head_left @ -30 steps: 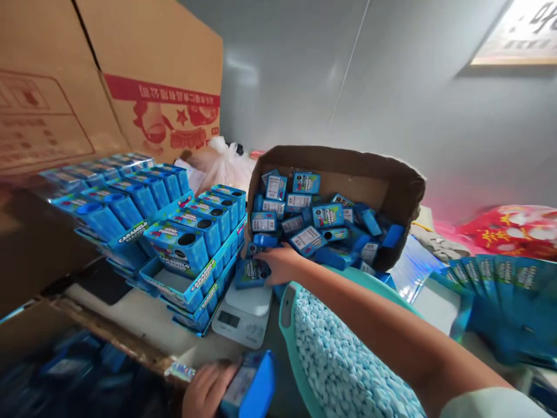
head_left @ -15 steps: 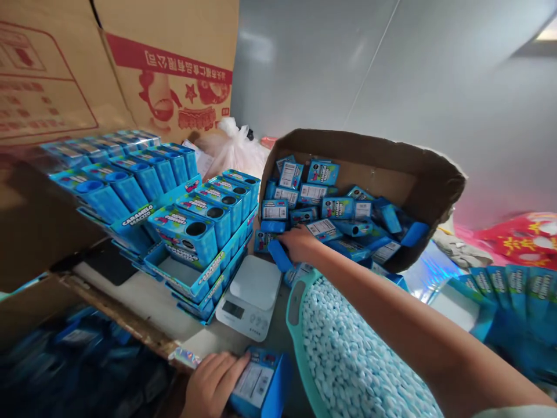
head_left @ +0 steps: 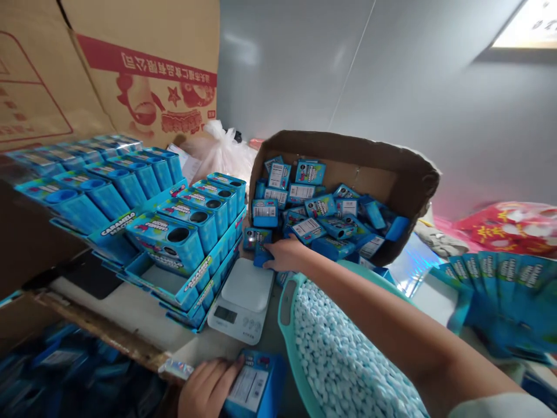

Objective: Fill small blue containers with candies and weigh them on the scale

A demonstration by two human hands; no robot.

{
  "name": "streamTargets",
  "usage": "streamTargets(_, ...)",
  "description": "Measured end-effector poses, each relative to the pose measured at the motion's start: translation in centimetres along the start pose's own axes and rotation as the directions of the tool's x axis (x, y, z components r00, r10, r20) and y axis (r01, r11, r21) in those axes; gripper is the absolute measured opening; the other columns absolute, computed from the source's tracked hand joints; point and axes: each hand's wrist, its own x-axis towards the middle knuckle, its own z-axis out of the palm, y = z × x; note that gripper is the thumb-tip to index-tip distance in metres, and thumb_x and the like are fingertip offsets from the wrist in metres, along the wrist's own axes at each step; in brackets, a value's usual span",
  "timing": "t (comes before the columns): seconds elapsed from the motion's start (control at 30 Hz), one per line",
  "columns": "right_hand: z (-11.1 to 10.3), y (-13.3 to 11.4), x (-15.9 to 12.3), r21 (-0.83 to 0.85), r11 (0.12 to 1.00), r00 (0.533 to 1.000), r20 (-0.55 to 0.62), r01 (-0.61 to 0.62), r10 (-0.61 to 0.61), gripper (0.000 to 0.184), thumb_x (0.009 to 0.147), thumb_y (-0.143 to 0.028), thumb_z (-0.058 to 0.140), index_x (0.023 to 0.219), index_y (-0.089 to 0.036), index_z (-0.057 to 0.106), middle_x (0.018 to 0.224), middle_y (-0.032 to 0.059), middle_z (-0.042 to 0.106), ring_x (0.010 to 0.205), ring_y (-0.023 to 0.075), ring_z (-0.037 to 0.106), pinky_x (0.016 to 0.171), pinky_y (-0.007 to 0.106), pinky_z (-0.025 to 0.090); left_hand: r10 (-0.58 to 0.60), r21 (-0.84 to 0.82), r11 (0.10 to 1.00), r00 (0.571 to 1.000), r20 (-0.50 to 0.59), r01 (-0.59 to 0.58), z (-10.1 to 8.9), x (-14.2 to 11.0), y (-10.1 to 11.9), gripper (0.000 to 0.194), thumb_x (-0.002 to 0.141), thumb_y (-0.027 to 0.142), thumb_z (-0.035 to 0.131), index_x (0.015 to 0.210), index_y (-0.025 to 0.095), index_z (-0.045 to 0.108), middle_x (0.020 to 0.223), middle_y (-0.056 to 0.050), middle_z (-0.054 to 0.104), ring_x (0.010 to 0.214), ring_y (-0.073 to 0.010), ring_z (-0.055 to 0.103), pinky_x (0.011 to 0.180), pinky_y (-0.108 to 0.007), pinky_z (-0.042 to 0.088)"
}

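- Main thing first: one blue box (head_left: 250,388) sits low in my view near the front of the tabletop (head_left: 198,347), barcode label facing up
- My left grip (head_left: 206,388) is closed on that one, fingers over its left side
- A smaller-looking blue carton (head_left: 261,255) is just behind the scale, by the open front of a cardboard box (head_left: 374,157), and my right grip (head_left: 285,255) is closed around its right end
- That cardboard box has a jumbled heap of similar cartons (head_left: 322,206) in it
- White scale (head_left: 248,290) lies between my two hands, bit to the left
- Right of the scale there's a teal basin (head_left: 286,316) full of pale blue pieces (head_left: 339,348), with my right forearm stretched across above it
- On the left, stacked display trays (head_left: 198,284) carry rows of blue boxes with round holes on top
- Lower left, more blue stuff (head_left: 65,366), too dark and blurry to make out
- Far right, a fan of blue packs (head_left: 507,278) with a red bag (head_left: 513,223) behind
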Motion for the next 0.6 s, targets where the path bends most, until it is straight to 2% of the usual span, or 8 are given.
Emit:
streamTargets(0.07,-0.3,0.7,0.8,0.015,1.000,1.000,0.024,0.011,-0.011,0.068,0.088,-0.059,0.061,0.143,-0.019,0.058,0.125,0.0224,0.070,0.123,0.0405,0.062,0.108,0.054,0.038,0.043,0.048,0.998,0.999,0.000,-0.043,-0.6,0.5,0.0,0.077,0.100,0.070,0.019,0.124,0.014,0.066,0.097,-0.012,0.077,0.084,-0.0224,0.073,0.079,-0.033,0.053)
streamTargets(0.17,-1.1,1.7,1.7,0.061,0.998,0.997,0.075,0.025,-0.030,0.065,0.088,-0.061,0.064,0.139,-0.021,0.061,0.131,0.0168,0.068,0.127,0.0349,0.060,0.108,0.052,0.041,0.070,0.060,0.996,0.997,-0.043,-0.067,-1.4,1.6,0.2,0.076,0.097,0.074,0.026,0.117,0.013,0.067,0.093,-0.011,0.077,0.082,-0.0208,0.073,0.077,-0.031,0.054)
streamTargets(0.33,-2.6,3.0,2.5,0.123,0.992,0.997,0.079,-0.003,-0.007,0.044,0.098,-0.055,0.055,0.115,-0.017,0.069,0.119,0.0099,0.071,0.111,0.0239,0.066,0.102,0.050,0.050,0.023,0.007,1.000,0.994,-0.104,-0.022,-2.0,3.2,0.8,0.074,0.099,0.072,0.024,0.117,0.013,0.066,0.087,-0.009,0.075,0.076,-0.0176,0.072,0.071,-0.027,0.054)
streamTargets(0.43,-2.9,2.7,2.2,0.140,0.990,1.000,-0.023,-0.017,0.020,0.039,0.100,-0.050,0.055,0.115,-0.017,0.068,0.119,0.0095,0.069,0.109,0.0236,0.066,0.101,0.049,0.051,0.023,0.024,0.999,0.993,-0.116,-0.021,-1.9,3.1,0.8,0.067,0.099,0.069,0.031,0.120,0.014,0.064,0.094,-0.009,0.076,0.080,-0.0198,0.073,0.073,-0.029,0.057)
streamTargets(0.5,-3.0,1.9,1.2,0.150,0.989,0.992,-0.127,-0.010,0.029,0.038,0.100,-0.047,0.057,0.121,-0.017,0.065,0.124,0.0100,0.067,0.113,0.0249,0.064,0.104,0.052,0.049,-0.019,-0.009,1.000,0.994,-0.108,0.018,-1.9,2.2,0.6,0.060,0.100,0.065,0.034,0.124,0.017,0.062,0.100,-0.009,0.077,0.084,-0.0219,0.073,0.075,-0.031,0.058)
streamTargets(0.6,-3.5,1.2,-2.0,0.166,0.986,0.955,-0.292,-0.001,0.050,0.035,0.102,-0.038,0.054,0.128,-0.016,0.062,0.129,0.0126,0.065,0.119,0.0266,0.061,0.110,0.052,0.041,-0.258,-0.130,0.962,0.953,-0.157,0.239,-1.8,0.5,-0.2,0.049,0.104,0.054,0.032,0.130,0.022,0.060,0.088,-0.005,0.075,0.072,-0.0226,0.069,0.064,-0.032,0.058)
